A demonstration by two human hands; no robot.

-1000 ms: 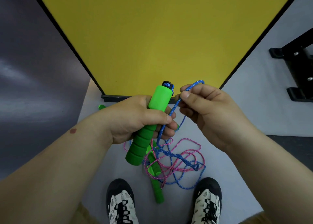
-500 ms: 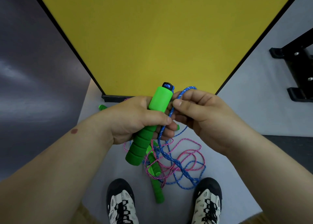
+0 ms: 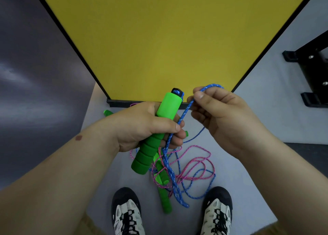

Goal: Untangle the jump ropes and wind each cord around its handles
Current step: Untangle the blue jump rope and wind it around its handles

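A yellow mat with a black border fills the upper field ahead of you; its near edge ends at a black strip just beyond your hands. Grey floor runs along the mat's right edge and continues down to your feet. A dark surface occupies the left side of the view. A black metal frame stands on the floor at far right, well apart from your hands.

Your left hand is wrapped around a green foam handle, which is tilted with its capped end up and away from you and its ribbed end toward the floor. Your right hand pinches the blue cord between thumb and curled fingers, just beside the handle's cap. A loop of the cord arches over the right fingers, and the cord runs down past the left fingertips into the pile below.

Between your two shoes, the blue cord lies tangled with a pink cord on the floor. A second green handle lies in the tangle, its far end crossed by the cords. Another green handle end shows at the mat's near left corner, mostly hidden by your left wrist. Bare floor extends to the right of the tangle, up to the mat's edge.
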